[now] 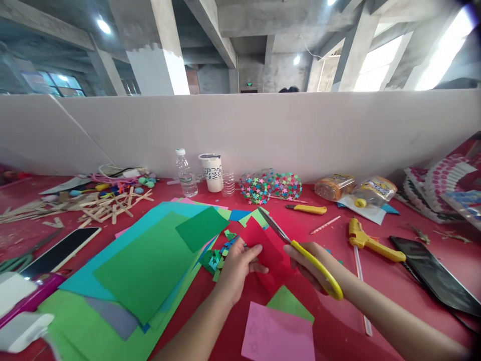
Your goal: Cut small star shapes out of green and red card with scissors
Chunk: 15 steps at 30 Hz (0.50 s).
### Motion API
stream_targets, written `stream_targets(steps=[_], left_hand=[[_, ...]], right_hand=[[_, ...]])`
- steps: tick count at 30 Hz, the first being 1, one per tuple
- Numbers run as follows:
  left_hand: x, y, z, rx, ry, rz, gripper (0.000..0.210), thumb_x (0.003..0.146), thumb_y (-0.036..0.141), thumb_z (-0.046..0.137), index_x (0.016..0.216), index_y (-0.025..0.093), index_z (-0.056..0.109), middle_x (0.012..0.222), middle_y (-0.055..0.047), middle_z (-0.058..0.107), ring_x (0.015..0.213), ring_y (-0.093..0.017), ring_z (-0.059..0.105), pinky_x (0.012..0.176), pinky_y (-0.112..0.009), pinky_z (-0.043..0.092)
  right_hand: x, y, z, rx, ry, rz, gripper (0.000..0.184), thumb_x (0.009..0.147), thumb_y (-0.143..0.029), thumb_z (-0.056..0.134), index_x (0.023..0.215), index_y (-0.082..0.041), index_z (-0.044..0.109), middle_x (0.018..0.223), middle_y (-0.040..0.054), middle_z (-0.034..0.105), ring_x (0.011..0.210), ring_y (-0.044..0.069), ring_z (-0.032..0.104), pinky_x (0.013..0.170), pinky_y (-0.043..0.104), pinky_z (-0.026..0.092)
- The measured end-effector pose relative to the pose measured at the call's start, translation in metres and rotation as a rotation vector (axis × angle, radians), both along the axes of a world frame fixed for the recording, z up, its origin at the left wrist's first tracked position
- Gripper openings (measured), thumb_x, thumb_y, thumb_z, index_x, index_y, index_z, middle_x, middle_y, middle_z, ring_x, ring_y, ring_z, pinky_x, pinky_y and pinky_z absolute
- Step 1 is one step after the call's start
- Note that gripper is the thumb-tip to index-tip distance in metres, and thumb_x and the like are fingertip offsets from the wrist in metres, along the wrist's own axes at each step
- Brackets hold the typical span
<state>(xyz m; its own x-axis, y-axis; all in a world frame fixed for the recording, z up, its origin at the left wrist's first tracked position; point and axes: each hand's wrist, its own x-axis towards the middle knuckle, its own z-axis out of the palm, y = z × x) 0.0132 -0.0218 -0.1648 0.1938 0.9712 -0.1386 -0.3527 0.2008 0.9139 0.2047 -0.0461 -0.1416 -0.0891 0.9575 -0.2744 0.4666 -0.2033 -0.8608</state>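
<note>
My left hand pinches a sheet of red paper between thumb and fingers. In my right hand are scissors with yellow handles, their blades pointing up and left over the red paper. Whether the blades touch the paper I cannot tell. Beside my left hand lies a pile of small green and blue paper pieces, some star-shaped. Below my hands rest a pink paper with faint star outlines and a green paper.
Large green and blue sheets cover the left side. Behind stand a water bottle, a white cup and star-covered bottles. At right lie a utility knife, a yellow glue gun and a black tablet-like object. Craft sticks lie far left.
</note>
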Motion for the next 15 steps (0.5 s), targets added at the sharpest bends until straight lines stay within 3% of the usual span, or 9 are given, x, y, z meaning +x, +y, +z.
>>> stream_targets(steps=[4, 9, 12, 15], left_hand=[[0.000, -0.002, -0.002, -0.001, 0.031, -0.019, 0.030, 0.073, 0.025, 0.076, 0.098, 0.014, 0.064, 0.079, -0.001, 0.064, 0.065, -0.015, 0.063, 0.050, -0.026, 0.058], [-0.002, -0.004, -0.003, 0.003, 0.083, -0.048, 0.024, 0.074, 0.027, 0.076, 0.091, 0.015, 0.065, 0.073, 0.002, 0.060, 0.055, -0.011, 0.058, 0.044, -0.022, 0.053], [0.004, -0.011, -0.003, 0.000, 0.137, -0.173, 0.026, 0.073, 0.030, 0.078, 0.091, 0.014, 0.067, 0.075, -0.001, 0.064, 0.054, -0.013, 0.061, 0.042, -0.023, 0.052], [0.016, -0.022, -0.004, 0.041, 0.196, -0.354, 0.025, 0.076, 0.032, 0.074, 0.094, 0.015, 0.068, 0.078, -0.003, 0.067, 0.054, -0.013, 0.062, 0.044, -0.024, 0.052]], right_hand=[[0.018, -0.009, -0.007, 0.042, 0.022, -0.044, 0.045, 0.076, -0.061, 0.067, 0.059, -0.024, 0.047, 0.039, -0.0126, 0.034, 0.033, 0.008, 0.033, 0.034, 0.021, 0.024], [0.039, -0.017, -0.014, 0.102, 0.083, -0.120, 0.037, 0.074, -0.049, 0.070, 0.061, -0.024, 0.045, 0.045, -0.0113, 0.039, 0.039, 0.010, 0.039, 0.041, 0.023, 0.028], [0.036, -0.022, -0.012, 0.091, 0.158, -0.153, 0.030, 0.072, -0.047, 0.068, 0.074, -0.024, 0.048, 0.058, -0.0074, 0.052, 0.043, 0.009, 0.035, 0.041, 0.023, 0.027], [0.023, -0.029, -0.011, 0.078, 0.232, -0.134, 0.027, 0.069, -0.040, 0.067, 0.081, -0.024, 0.050, 0.066, -0.0064, 0.054, 0.044, 0.008, 0.033, 0.040, 0.023, 0.027]])
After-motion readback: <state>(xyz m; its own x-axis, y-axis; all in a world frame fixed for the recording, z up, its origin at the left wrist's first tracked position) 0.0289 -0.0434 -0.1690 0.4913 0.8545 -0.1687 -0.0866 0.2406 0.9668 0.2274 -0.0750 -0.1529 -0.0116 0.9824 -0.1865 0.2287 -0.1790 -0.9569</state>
